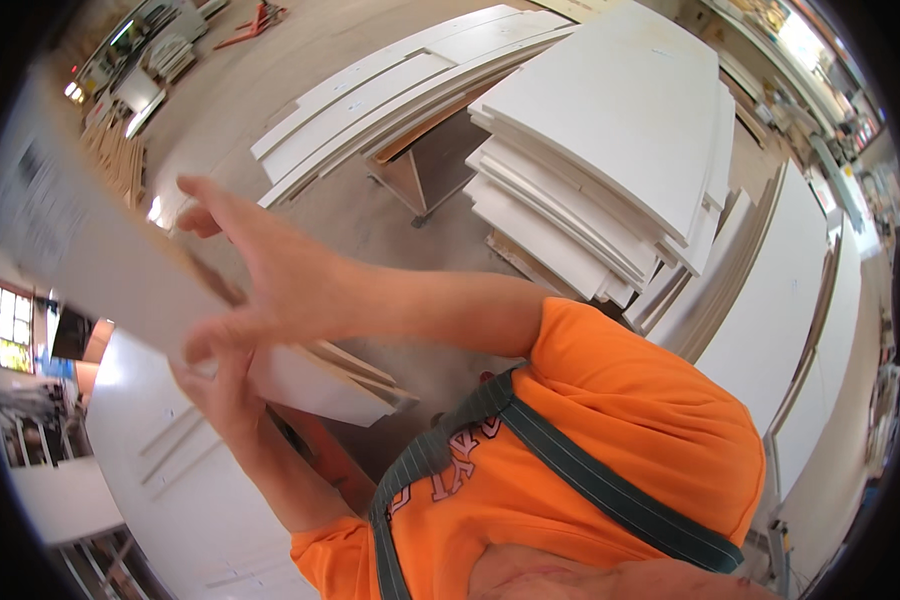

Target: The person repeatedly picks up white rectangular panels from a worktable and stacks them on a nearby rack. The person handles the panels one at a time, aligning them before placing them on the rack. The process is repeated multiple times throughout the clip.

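While right hand (pixel 275 280) is spread across white panel (pixel 115 250), left hand (pixel 227 400) lower, apparently pinching it

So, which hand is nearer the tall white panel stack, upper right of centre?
Right. The right hand is below and left of the tall white panel stack in the picture; the left hand is lower and farther left, by the long white board.

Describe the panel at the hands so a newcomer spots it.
From the orange shirt, look left to the left hand and right hand. The long white panel there slants down from the upper left. Unlike the stacked white boards, it bears a large blurred printed patch.
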A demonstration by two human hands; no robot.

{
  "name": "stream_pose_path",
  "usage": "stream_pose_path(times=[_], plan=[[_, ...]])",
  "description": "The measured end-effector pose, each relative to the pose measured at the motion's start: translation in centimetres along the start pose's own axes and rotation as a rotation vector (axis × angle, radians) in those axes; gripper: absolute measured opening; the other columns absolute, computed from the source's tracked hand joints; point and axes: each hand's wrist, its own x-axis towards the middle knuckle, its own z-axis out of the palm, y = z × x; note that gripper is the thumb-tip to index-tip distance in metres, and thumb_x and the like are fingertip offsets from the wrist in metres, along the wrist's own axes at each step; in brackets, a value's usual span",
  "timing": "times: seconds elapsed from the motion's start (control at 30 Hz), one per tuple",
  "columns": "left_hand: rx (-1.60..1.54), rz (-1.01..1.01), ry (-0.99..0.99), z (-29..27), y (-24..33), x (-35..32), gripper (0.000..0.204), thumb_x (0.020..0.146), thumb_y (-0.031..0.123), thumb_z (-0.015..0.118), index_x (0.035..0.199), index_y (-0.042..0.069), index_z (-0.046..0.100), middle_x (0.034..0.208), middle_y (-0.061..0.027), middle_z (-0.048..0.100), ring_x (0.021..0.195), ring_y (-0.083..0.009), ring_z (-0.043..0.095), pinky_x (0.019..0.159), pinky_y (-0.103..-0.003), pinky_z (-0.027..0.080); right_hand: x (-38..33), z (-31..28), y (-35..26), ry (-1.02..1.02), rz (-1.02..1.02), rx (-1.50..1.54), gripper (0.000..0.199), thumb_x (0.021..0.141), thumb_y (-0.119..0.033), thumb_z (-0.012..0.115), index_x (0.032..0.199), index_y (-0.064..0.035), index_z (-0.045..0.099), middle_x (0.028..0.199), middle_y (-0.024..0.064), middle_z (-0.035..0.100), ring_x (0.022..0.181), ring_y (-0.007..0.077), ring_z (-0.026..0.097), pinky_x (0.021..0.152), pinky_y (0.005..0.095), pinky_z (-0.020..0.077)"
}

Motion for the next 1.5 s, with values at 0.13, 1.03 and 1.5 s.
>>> stream_pose_path(times=[0.13,1.03,1.5], plan=[[-0.165,0.071,-0.348,6.4,-2.0,8.4,0.071,0.071,0.018,0.083,0.128,-0.004,0.048,0.117,-0.0138,0.057,0.101,-0.0206,0.060,0.087,-0.032,0.050,6.8,-3.7,3.8,0.164,0.110,0.288,0.079,0.072,-0.024,0.082,0.131,0.0088,0.041,0.115,0.0217,0.060,0.108,0.0276,0.059,0.093,0.0347,0.0478],[0.997,0.461,-1.011,31.5,-37.0,45.3,0.094,0.063,0.014,0.079,0.144,0.004,0.032,0.111,-0.0177,0.059,0.100,-0.0367,0.060,0.085,-0.044,0.051,20.9,-42.8,53.1,1.414,0.436,0.471,0.045,0.081,-0.020,0.075,0.110,0.0095,0.059,0.105,0.0190,0.065,0.090,0.0282,0.066,0.078,0.0385,0.0557],[0.941,0.196,-1.268,50.8,-54.9,52.6,0.091,0.065,0.018,0.077,0.143,0.002,0.034,0.119,-0.0185,0.058,0.109,-0.0357,0.058,0.092,-0.042,0.049,17.9,-64.3,64.8,1.134,1.377,-0.365,0.063,0.087,-0.055,0.056,0.083,0.0068,0.067,0.076,0.0181,0.067,0.064,0.0261,0.067,0.055,0.0385,0.0535]])
